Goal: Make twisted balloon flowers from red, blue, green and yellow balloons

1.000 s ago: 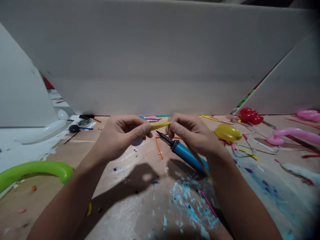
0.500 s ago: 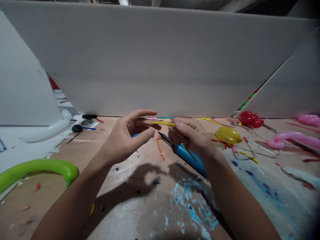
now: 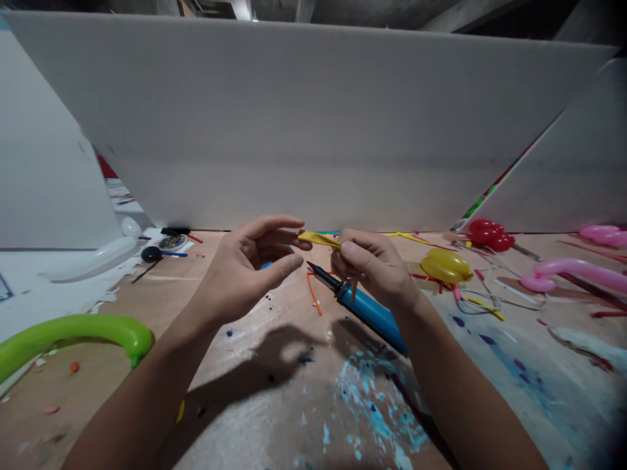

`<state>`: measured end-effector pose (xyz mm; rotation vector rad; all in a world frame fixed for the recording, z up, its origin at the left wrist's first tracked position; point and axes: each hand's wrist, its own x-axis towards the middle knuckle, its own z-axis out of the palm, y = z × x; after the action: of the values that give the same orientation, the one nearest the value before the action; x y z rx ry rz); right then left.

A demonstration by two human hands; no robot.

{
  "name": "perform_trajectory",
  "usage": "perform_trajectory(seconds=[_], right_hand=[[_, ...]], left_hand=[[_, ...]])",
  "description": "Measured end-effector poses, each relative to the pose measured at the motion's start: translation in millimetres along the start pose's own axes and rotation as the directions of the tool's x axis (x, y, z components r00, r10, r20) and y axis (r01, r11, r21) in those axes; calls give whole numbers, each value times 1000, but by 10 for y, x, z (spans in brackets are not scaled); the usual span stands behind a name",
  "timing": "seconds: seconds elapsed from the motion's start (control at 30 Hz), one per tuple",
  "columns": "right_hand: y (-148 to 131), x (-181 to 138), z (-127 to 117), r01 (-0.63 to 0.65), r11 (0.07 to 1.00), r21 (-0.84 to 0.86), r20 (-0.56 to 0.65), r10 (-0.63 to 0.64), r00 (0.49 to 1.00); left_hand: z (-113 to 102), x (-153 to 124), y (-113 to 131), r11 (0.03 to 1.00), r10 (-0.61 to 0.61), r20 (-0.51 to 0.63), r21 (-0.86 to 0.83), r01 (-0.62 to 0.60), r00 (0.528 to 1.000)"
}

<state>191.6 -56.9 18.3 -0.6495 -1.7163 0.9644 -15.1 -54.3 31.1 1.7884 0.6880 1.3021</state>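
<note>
A limp, uninflated yellow balloon [image 3: 319,239] stretches between my two hands above the table. My right hand [image 3: 375,267] pinches it between thumb and curled fingers, and a loose end hangs below the fist. My left hand [image 3: 249,267] has its fingers extended and its thumb well apart. The balloon's other end meets the left fingertips; whether it is hooked on one of them I cannot tell. Just below and behind the right hand lies a blue hand pump [image 3: 372,316], its black nozzle pointing to the upper left.
A long green balloon [image 3: 78,329] lies at left, beyond it a white balloon [image 3: 98,258] and a small black balloon [image 3: 151,253]. Yellow [image 3: 447,264], red [image 3: 491,235] and pink [image 3: 582,269] balloons lie at right among scraps. White panels [image 3: 294,130] wall the table's back.
The stretch of yellow balloon between my hands looks wider and flatter, and its left end sits slightly higher. Both hands stay in nearly the same place.
</note>
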Motion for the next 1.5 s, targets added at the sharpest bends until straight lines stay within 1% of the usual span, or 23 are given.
perform_trajectory(seconds=[0.23, 0.47, 0.6, 0.8, 0.9, 1.0, 1.1, 1.2, 1.27, 1.33, 1.37, 1.43, 1.47, 1.5], right_hand=[[-22, 1, 21, 47, 993, -104, 5, -47, 999], [-20, 12, 31, 75, 993, -95, 32, -72, 997], [-32, 15, 52, 60, 992, -109, 36, -57, 998], [-52, 28, 82, 81, 991, -108, 38, -77, 996], [-32, 34, 80, 87, 990, -110, 37, -84, 996], [21, 40, 75, 80, 988, -135, 32, -76, 997], [75, 49, 83, 49, 977, -208, 31, -43, 999], [91, 68, 80, 11, 951, -309, 67, 10, 998], [113, 83, 38, -25, 913, -408, 111, 77, 991], [201, 91, -49, -84, 827, -556, 107, 171, 979], [282, 88, -105, -128, 760, -637, 72, 224, 972], [510, 61, -216, -259, 590, -765, -73, 321, 944], [642, 38, -263, -328, 501, -801, -133, 386, 913], [772, 12, -300, -364, 427, -828, -150, 457, 877]], left_hand=[[21, -19, 22, 999, 23, -22, -28, -24, 999], [30, -24, 20, 997, 29, -27, -66, -31, 999], [24, -13, 1, 995, 46, -4, -85, -46, 999], [12, -10, -23, 991, 64, 21, -122, -61, 998], [-6, 8, -64, 993, 39, 49, -110, -33, 998], [-12, 38, -122, 995, -19, 88, -94, 27, 996], [14, 69, -173, 994, -63, 46, -88, 67, 997], [46, 104, -237, 997, -46, -22, -65, 44, 999], [46, 136, -305, 997, -36, -52, -63, 33, 998], [21, 174, -390, 995, -73, -80, -75, 67, 994], [2, 193, -433, 992, -104, -99, -78, 96, 990], [-38, 225, -506, 985, -165, -134, -67, 157, 977], [-53, 236, -534, 982, -183, -150, -61, 176, 972], [-63, 245, -553, 981, -193, -164, -60, 186, 967]])
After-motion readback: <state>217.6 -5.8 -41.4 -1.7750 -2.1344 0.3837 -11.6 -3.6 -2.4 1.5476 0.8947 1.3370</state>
